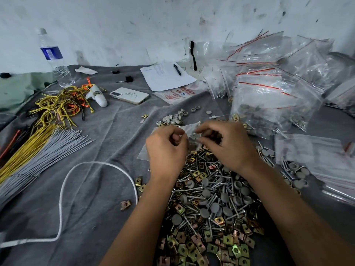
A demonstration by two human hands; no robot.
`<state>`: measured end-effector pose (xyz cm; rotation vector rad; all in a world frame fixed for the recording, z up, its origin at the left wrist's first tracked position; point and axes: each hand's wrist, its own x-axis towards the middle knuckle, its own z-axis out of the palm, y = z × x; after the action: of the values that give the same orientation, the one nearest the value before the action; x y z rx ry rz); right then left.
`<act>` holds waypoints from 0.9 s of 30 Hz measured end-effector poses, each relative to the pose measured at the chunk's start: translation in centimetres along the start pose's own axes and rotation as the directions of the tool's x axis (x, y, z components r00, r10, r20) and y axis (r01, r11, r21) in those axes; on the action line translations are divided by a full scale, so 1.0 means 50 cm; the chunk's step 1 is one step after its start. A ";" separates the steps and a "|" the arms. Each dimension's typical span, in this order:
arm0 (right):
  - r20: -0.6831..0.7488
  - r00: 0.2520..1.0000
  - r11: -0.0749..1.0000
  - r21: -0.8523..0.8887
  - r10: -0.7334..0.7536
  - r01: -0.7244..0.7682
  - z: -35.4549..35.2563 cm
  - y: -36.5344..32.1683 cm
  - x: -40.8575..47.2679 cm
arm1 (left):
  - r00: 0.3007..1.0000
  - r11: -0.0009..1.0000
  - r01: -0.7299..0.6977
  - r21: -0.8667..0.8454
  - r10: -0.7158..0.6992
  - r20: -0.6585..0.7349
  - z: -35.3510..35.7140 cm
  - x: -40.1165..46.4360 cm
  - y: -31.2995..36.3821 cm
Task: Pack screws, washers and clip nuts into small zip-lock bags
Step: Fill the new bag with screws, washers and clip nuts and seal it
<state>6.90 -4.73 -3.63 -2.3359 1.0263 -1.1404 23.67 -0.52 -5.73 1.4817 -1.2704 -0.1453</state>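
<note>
both hands are working over a grey cloth (pixel 107 150) spread across the worktop. the left hand (pixel 166 148) is pinching the near edge of a small clear zip-lock bag (pixel 189 131) with curled fingers, and the right hand (pixel 226 143) is curling its fingers and thumb around the bag's other side, holding it just above the hardware. whether anything is lying inside the bag is too blurred to tell. below the wrists a heap of screws (pixel 217 191), grey round washers (pixel 206 212) and brass-coloured clip nuts (pixel 194 248) is lying mixed together. a smaller cluster of pale caps (pixel 173 120) is sitting just beyond the bag. filled bags with red seals (pixel 269 96) are piling up at the right. at the left, bundled wires (pixel 44 143) are lying beside a water bottle (pixel 54 58), a phone (pixel 129 96) and a white cord (pixel 63 189).
</note>
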 end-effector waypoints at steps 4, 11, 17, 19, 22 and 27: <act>-0.006 0.999 0.999 -0.044 0.032 -0.032 -0.019 0.015 0.001 | 1.000 1.000 -0.005 -0.003 0.005 -0.009 -0.002 0.001 -0.003; 0.426 0.890 0.965 -0.255 0.164 -0.056 -0.038 0.037 0.005 | 0.999 1.000 0.011 -0.027 -0.012 -0.037 -0.001 0.002 -0.003; 0.378 0.918 0.963 -0.270 0.122 -0.017 -0.030 0.035 0.006 | 0.999 1.000 0.010 -0.019 -0.010 -0.041 -0.002 0.001 -0.004; 0.281 0.956 0.982 -0.189 0.082 -0.029 -0.028 0.032 0.006 | 0.999 1.000 -0.002 -0.013 0.001 -0.034 -0.002 0.001 -0.004; 0.125 0.991 0.999 -0.010 0.045 -0.044 -0.023 0.017 0.006 | 1.000 1.000 -0.017 0.001 0.017 -0.012 -0.001 0.000 0.001; -0.002 1.000 0.994 0.108 -0.008 0.008 -0.003 -0.003 0.001 | 0.999 0.999 -0.030 -0.022 0.031 0.037 -0.001 -0.003 0.008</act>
<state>6.90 -4.69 -3.43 -2.2575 0.9323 -1.1709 23.39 -0.31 -5.46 1.4469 -1.3171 -0.1664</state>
